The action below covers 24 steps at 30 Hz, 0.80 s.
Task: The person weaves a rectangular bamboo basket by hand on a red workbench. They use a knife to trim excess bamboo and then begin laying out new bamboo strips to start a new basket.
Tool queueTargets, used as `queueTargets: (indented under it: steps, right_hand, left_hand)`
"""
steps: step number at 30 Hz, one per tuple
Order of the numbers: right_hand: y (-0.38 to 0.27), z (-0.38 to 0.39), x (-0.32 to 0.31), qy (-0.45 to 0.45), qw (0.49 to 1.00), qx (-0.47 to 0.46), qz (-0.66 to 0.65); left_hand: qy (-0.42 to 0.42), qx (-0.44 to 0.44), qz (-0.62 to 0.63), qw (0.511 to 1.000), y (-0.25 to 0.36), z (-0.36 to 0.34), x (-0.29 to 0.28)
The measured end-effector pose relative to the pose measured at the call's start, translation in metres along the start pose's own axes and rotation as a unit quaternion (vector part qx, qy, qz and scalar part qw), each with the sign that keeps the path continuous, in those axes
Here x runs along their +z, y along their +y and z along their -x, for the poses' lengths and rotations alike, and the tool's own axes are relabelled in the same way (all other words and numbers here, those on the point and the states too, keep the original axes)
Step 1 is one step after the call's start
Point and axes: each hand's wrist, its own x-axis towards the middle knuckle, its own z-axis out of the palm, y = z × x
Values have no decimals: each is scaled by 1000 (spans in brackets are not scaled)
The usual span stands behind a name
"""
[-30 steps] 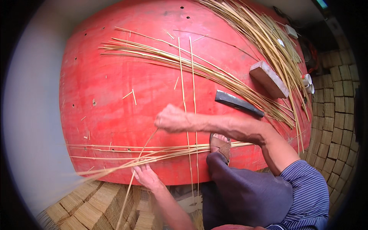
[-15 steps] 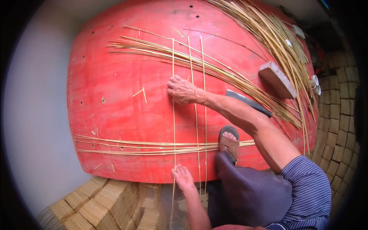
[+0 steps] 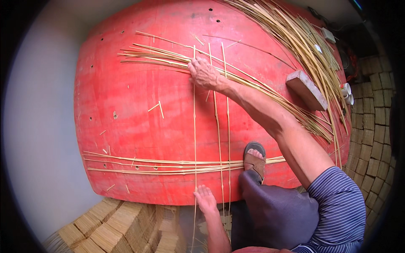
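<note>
My right hand reaches over the red board, fingers curled on the upper part of the leftmost upright bamboo strip, above a fanned bundle of strips. My left hand lies palm up with fingers apart at the board's front edge, touching the same strip near its lower part. Two similar strips run parallel to its right. They cross a band of long strips lying sideways, with my sandalled foot on that band. My forearm covers part of the right side.
A large pile of bamboo strips lies at the upper right, beside a brick, white cups and a small white box. Stacked cut bamboo blocks line the lower left and right, and a pale wall stands left.
My right hand has moved up the board along a strip that now lies upright beside the other two; earlier it slanted lower left. My left hand has moved right. The dark blade is now hidden.
</note>
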Motion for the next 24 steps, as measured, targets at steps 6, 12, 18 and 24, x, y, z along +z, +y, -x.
queueTargets:
  steps: [6,12,18,24]
  right_hand:
    - [37,-24,16,-64,997,40,-34]
    - [44,-22,22,-99,992,36,-69]
    - [46,-29,1,-62,996,1,-58]
    - [-52,25,-8,-13,965,-155,-209]
  left_hand:
    - [9,-35,-13,999,-2,3,7]
    - [6,-48,-15,999,0,-2,2]
    - [-16,-149,-1,989,-1,5,11]
    - [-29,200,-452,869,18,37,75]
